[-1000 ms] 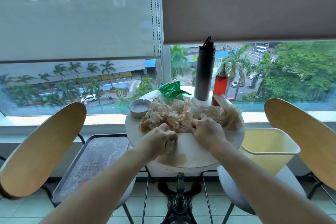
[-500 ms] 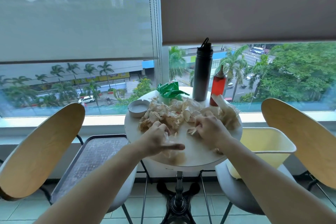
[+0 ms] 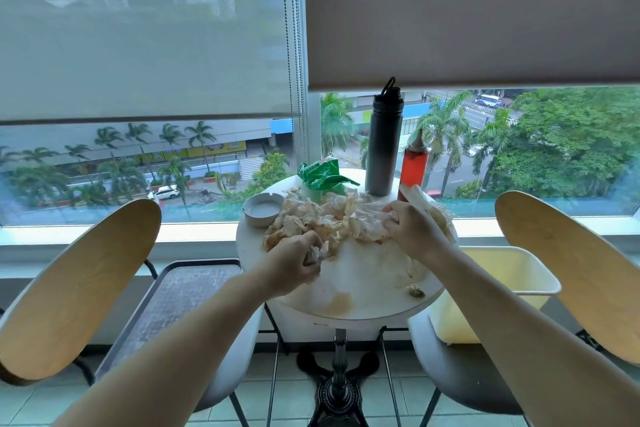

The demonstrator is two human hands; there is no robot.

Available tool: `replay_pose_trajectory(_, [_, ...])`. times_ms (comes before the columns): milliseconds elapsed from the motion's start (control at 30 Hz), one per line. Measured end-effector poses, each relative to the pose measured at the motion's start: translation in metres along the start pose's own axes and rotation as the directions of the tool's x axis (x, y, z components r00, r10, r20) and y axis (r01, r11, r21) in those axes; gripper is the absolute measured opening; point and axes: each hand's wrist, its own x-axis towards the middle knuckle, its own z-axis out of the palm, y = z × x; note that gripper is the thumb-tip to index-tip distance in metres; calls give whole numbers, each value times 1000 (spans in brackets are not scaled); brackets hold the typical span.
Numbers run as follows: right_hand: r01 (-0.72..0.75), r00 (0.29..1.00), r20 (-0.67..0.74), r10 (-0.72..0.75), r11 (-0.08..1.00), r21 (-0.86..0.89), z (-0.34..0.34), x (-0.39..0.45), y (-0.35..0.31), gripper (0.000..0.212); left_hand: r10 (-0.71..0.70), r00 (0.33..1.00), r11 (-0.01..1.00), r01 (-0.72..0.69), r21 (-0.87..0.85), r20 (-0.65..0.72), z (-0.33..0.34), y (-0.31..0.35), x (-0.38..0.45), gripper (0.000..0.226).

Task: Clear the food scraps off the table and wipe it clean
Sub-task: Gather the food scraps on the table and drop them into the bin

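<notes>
A heap of pale food scraps and crumpled paper (image 3: 332,218) covers the far half of the small round white table (image 3: 367,302). My left hand (image 3: 294,262) is closed around a clump of scraps at the heap's near left edge. At the heap's right side, my right hand (image 3: 412,229) grips crumpled wrapper paper. One small scrap (image 3: 415,290) lies alone near the table's right edge. Brown stains mark the tabletop near its front.
A white ashtray (image 3: 263,209), a green wrapper (image 3: 323,177), a tall black bottle (image 3: 384,142) and a red sauce bottle (image 3: 414,163) stand at the table's back. A yellow bin (image 3: 498,288) sits on the right chair, a dark tray (image 3: 173,302) on the left chair.
My left hand has closed on scraps at the left of the heap. My right hand moved right and farther back onto the wrapper paper. A small scrap now lies near the right edge.
</notes>
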Motion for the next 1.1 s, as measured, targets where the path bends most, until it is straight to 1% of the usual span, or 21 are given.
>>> replay_pose_trajectory(100, [1,1000,22,0,1000,-28,-8,0,-4,28,13,999,1000,-14,-22,-36,-5,0,2,23])
replay_pose_trajectory(233, [24,1000,12,-23,994,-104,-10,2,-2,29,33,995,999,-31,23,-89,-9,-3,5,24])
replay_pose_trajectory(300, [19,1000,-2,-20,991,-132,-9,4,0,24,31,994,999,-30,10,-101,-9,-4,6,21])
replay_pose_trajectory(367, [-9,1000,1,9,992,-124,-10,6,1,19,35,992,999,-36,0,-121,-11,-5,7,22])
replay_pose_trajectory(500, [16,999,-42,-19,997,-69,-13,4,-1,9,57,988,998,-59,-7,-142,-15,-5,10,44])
replay_pose_trajectory(567, [12,999,-41,-14,1000,-28,-15,4,-1,5,92,984,996,-93,2,-150,-19,-6,13,40])
replay_pose_trajectory(600, [6,999,-35,-5,1000,4,-16,5,-1,11,98,983,995,-100,-3,-156,-21,-6,14,35])
replay_pose_trajectory(700, [-8,1000,23,5,994,109,-31,3,-3,44,101,978,995,-104,-10,-180,-24,-4,20,23])
replay_pose_trajectory(767, [7,998,63,-12,996,83,-42,-2,-5,53,107,974,994,-111,-8,-200,-24,0,25,16])
replay_pose_trajectory(833, [13,999,46,-14,1000,27,-50,-5,-2,45,105,974,993,-114,-30,-202,-24,5,31,16])
replay_pose_trajectory(867, [11,1000,29,-11,1000,2,-54,-5,0,40,109,973,992,-119,-40,-203,-23,8,34,21])
replay_pose_trajectory(933, [11,1000,-4,-11,999,-37,-60,-8,4,38,122,973,990,-132,-39,-198,-20,15,40,30])
replay_pose_trajectory(1033, [-5,998,-68,-1,997,-82,-69,-14,10,24,149,966,987,-157,-23,-210,-15,29,49,27])
replay_pose_trajectory(1100, [-10,992,-124,4,999,-52,-77,-17,15,17,175,962,981,-188,-46,-209,-10,43,55,26])
